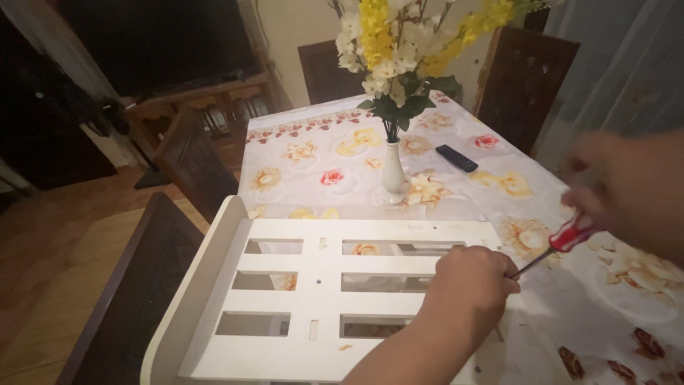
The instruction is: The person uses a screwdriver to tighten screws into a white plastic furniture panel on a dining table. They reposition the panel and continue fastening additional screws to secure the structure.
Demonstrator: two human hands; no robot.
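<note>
A white slatted wooden panel (pixel 313 285) lies flat on the table's near end, with its left side piece hanging over the edge. My left hand (pixel 470 281) is curled into a fist on the panel's right edge and holds it down. My right hand (pixel 627 192), blurred and close to the camera, grips a red-handled screwdriver (pixel 570 235). The metal shaft slants down to the left, and its tip meets the panel right beside my left hand's fingers. What lies under the fist is hidden.
A floral tablecloth (pixel 320 153) covers the table. A white vase (pixel 392 175) of yellow and white flowers stands behind the panel, with a black remote (pixel 457 157) beyond it. Dark wooden chairs (pixel 142 285) surround the table, and a sheer curtain (pixel 627 64) hangs at right.
</note>
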